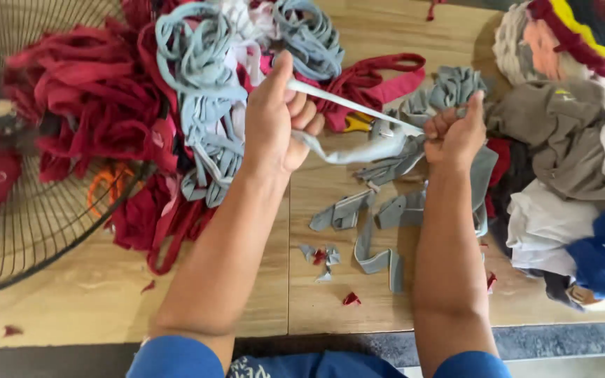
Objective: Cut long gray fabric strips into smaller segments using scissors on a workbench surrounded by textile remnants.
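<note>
My left hand (274,119) and my right hand (456,133) both grip a pale grey fabric strip (351,105) stretched taut between them above a wooden table (92,294). A slack loop of the same strip hangs below it. Under my right hand lie more grey fabric pieces (449,87). Yellow-handled scissors (358,122) lie on the table between my hands, partly hidden by the strip. Several cut grey scraps (358,217) sit in front of my forearms.
A heap of red, light blue and white fabric strips (141,105) fills the upper left, partly over a wire fan guard (29,224). Piled garments (568,140) cover the right side. Small red scraps dot the table near its front edge.
</note>
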